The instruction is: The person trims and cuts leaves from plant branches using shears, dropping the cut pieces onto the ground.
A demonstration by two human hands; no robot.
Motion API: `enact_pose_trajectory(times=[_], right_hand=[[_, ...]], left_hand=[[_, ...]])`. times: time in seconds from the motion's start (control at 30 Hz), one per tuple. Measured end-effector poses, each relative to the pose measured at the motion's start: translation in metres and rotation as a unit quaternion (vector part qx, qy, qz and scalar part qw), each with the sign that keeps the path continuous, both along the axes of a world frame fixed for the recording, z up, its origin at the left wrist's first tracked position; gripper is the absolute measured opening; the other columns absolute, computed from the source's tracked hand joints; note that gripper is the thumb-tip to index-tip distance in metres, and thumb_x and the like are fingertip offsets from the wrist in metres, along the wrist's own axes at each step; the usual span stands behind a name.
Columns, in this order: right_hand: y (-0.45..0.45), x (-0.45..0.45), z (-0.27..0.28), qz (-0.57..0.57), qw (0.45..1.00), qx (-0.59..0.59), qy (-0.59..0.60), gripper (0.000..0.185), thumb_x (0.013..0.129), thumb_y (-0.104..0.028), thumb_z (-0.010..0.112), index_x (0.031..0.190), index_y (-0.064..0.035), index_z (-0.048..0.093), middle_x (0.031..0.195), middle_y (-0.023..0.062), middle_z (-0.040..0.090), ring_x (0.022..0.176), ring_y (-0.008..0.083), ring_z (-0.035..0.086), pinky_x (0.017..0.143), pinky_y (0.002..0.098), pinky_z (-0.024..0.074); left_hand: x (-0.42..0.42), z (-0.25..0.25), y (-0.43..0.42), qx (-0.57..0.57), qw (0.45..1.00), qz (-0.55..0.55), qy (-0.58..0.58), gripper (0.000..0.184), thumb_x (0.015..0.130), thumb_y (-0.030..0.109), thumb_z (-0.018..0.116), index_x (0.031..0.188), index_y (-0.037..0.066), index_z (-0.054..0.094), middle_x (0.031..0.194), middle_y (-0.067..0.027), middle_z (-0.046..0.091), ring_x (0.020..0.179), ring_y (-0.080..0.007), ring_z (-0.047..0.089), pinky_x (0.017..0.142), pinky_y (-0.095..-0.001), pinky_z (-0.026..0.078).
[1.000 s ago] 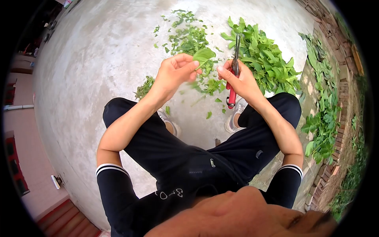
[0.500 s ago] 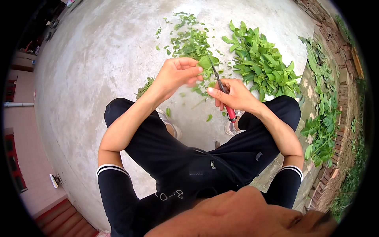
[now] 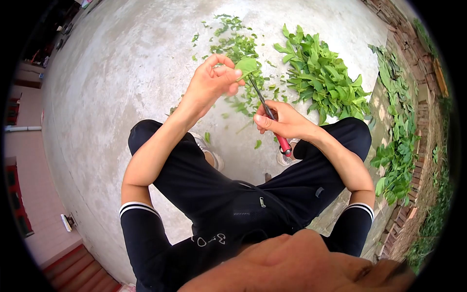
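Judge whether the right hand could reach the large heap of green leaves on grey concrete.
Probably yes: the heap lies just beyond the right hand, nothing visibly between, though the red-handled metal shears it holds may hinder grasping.

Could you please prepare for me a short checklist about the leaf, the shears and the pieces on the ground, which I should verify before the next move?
1. Leaf held: ok, pinched in the left grip.
2. Shears held: ok, in the right grip, with the tips pointing at the leaf.
3. Leaf between the blades: cannot tell; the tips meet its lower edge in view, but the detail is too small.
4. Left thumb safe from the tips: cannot tell; they look close together.
5. More leaves at hand: ok, a heap lies beyond the right knee.
6. Cut pieces gathered: not ok, they lie scattered on the ground.
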State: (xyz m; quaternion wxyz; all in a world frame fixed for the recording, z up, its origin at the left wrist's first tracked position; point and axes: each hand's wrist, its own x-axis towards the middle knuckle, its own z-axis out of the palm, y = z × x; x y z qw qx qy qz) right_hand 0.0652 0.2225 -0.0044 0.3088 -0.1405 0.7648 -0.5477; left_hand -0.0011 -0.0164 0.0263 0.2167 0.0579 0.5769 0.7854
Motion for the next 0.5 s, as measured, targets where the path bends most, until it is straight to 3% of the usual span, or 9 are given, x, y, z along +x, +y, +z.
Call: enact_pose_trajectory(times=[0.13,0.23,0.33,0.43,0.5], right_hand=[[-0.003,0.0,0.006,0.0,0.999,-0.026,-0.035,0.052,0.099,-0.054,0.059,0.102,-0.0018,0.06,0.088,0.0081,0.068,0.082,0.0146,0.069,0.066,0.0289,0.0524],[-0.009,0.001,0.005,-0.05,0.996,-0.073,-0.015,0.053,0.098,-0.052,0.06,0.096,0.0008,0.064,0.078,0.009,0.069,0.048,0.0119,0.06,0.059,0.0293,0.0508],[-0.005,-0.002,0.015,-0.028,0.992,-0.016,-0.12,0.052,0.101,-0.052,0.057,0.091,-0.0012,0.06,0.068,0.0086,0.066,0.057,0.0166,0.067,0.05,0.0267,0.0506],[0.001,-0.007,0.011,-0.112,0.985,-0.022,-0.133,0.05,0.101,-0.05,0.057,0.086,-0.0027,0.06,0.061,0.0075,0.063,0.049,0.0158,0.064,0.044,0.0259,0.0488],[0.006,-0.014,0.022,-0.257,0.942,-0.13,-0.172,0.049,0.101,-0.052,0.056,0.084,-0.0055,0.06,0.061,0.0058,0.063,0.048,0.0148,0.062,0.045,0.0262,0.0508]], left_hand=[[0.005,-0.011,0.007,-0.019,0.998,-0.042,0.041,0.02,0.096,0.005,0.068,0.106,0.005,0.05,0.078,-0.0068,0.066,0.063,-0.0109,0.058,0.065,-0.0256,0.048],[0.008,-0.011,0.009,-0.045,0.996,-0.056,0.056,0.021,0.096,0.006,0.068,0.106,0.005,0.05,0.077,-0.0061,0.066,0.065,-0.0113,0.06,0.064,-0.0254,0.048],[0.005,-0.01,0.008,-0.065,0.994,-0.065,0.057,0.022,0.096,0.005,0.069,0.107,0.005,0.05,0.076,-0.0058,0.066,0.066,-0.0116,0.061,0.063,-0.0248,0.047],[-0.002,-0.008,0.002,-0.103,0.99,-0.083,0.05,0.016,0.096,0.006,0.069,0.105,0.004,0.056,0.076,-0.005,0.067,0.066,-0.0102,0.061,0.06,-0.0234,0.045],[-0.007,-0.012,0.0,-0.162,0.979,-0.087,0.083,0.012,0.095,0.007,0.07,0.101,0.002,0.061,0.078,-0.0051,0.068,0.065,-0.0092,0.061,0.06,-0.0233,0.045]])
